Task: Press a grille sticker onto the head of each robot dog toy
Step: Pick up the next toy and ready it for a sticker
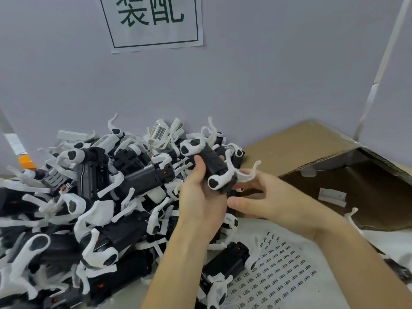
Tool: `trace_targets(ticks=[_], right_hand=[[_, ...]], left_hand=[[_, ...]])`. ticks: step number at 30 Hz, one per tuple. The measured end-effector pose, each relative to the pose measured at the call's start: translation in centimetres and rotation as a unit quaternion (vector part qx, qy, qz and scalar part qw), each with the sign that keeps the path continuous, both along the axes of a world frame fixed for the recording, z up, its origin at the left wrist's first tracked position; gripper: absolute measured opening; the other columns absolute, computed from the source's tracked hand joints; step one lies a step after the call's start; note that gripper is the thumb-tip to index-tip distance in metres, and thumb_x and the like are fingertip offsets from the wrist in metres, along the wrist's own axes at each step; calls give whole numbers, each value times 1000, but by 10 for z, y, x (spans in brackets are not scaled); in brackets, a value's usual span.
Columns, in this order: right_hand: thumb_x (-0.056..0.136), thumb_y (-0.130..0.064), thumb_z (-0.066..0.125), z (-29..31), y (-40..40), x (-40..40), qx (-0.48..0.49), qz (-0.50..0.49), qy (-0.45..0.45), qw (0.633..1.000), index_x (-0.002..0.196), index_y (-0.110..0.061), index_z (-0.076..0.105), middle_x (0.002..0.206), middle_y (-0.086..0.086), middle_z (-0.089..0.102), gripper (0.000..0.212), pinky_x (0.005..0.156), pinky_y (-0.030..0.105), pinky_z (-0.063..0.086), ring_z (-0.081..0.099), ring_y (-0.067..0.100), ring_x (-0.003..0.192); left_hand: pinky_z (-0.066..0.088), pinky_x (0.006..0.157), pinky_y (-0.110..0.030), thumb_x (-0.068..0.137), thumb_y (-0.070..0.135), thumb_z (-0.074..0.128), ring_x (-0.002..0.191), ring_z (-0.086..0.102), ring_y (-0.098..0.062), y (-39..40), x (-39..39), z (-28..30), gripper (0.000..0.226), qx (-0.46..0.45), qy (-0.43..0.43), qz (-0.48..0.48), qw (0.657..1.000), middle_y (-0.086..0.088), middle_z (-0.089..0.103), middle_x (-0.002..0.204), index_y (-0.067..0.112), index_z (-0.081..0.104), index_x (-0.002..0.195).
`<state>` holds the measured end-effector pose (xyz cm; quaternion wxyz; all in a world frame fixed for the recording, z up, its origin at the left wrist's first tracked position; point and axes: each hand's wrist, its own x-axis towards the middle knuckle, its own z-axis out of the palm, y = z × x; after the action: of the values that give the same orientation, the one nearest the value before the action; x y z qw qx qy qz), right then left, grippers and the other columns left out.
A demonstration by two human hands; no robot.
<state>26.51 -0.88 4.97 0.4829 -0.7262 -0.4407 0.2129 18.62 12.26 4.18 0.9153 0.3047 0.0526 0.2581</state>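
Pale counter runs under both forearms, carrying a sticker sheet below the hands whose tiny printed marks are too small to read. Above it, the left hand curls round a robot dog toy, black boxy body with white curved legs; its head is hidden. The right hand touches the toy's end with loosely spread fingers. Left of the hands sprawls a tangled pile of toys. Right of them, a corrugated cardboard box, cut off. Beyond, a wall sign, cropped.

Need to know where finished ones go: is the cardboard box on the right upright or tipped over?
Tipped on its side: the cardboard box shows its open mouth facing the person, a few white parts inside.
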Motion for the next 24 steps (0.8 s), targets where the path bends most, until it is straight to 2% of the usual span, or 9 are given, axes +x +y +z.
trace_targets(ticks=[2, 5, 8, 11, 13, 16, 18, 24], right_hand=[[77, -45, 82, -4, 10, -7, 77, -3, 13, 997, 133, -50, 51, 124, -23, 68, 64, 103, 34, 50, 66, 0, 114], [79, -39, 77, -9, 15, -9, 142, -20, 28, 989, 132, -41, 54, 125, -16, 68, 58, 101, 39, 53, 66, 5, 116], [85, -31, 67, -14, 17, -7, 174, -2, 98, 980, 136, -33, 57, 135, -5, 63, 52, 97, 44, 57, 66, 15, 119], [87, -29, 65, -20, 23, -7, 191, 5, 126, 973, 135, -36, 58, 136, -3, 61, 49, 94, 44, 59, 65, 17, 120], [86, -27, 62, -26, 29, -9, 194, 3, 144, 970, 135, -38, 57, 136, -4, 62, 50, 91, 42, 60, 66, 17, 118], [85, -20, 55, -33, 37, -13, 208, 22, 203, 957, 135, -32, 58, 125, 1, 69, 51, 87, 39, 59, 68, 21, 113], [82, -17, 52, -36, 42, -16, 224, 16, 227, 948, 128, -30, 63, 118, 4, 71, 49, 84, 37, 58, 69, 24, 110], [79, -22, 51, -38, 50, -20, 236, -40, 209, 948, 124, -33, 65, 109, 3, 72, 48, 81, 35, 58, 69, 20, 100]], left_hand=[[58, 83, -38, 100, 40, 45, 105, 72, -29, -1, 0, -2, 51, 30, 20, -6, 999, -17, 71, 119, -1, 64, 126], [57, 89, -40, 106, 31, 39, 113, 68, -32, 0, -3, -1, 48, 19, 3, -19, 1000, -20, 67, 127, -4, 63, 128], [57, 82, -39, 106, 29, 35, 95, 68, -29, 4, -4, -1, 47, -11, -26, -30, 999, -18, 70, 109, 1, 72, 111], [52, 83, -40, 102, 31, 38, 87, 64, -27, 6, -2, -3, 41, -19, -30, -27, 999, -16, 69, 100, 3, 64, 119], [53, 82, -40, 99, 30, 40, 83, 64, -27, 7, 0, -5, 39, -15, -33, -22, 999, -15, 69, 95, 4, 65, 115], [56, 72, -36, 90, 31, 47, 78, 66, -25, 8, 2, -9, 39, 8, -39, -8, 999, -13, 71, 91, 7, 77, 95], [55, 72, -36, 85, 33, 50, 78, 66, -24, 7, 2, -10, 39, 31, -34, 3, 999, -12, 70, 91, 10, 81, 86], [51, 77, -36, 96, 34, 41, 74, 67, -20, 6, 5, -11, 47, 58, -16, 14, 998, -7, 71, 86, 16, 81, 81]])
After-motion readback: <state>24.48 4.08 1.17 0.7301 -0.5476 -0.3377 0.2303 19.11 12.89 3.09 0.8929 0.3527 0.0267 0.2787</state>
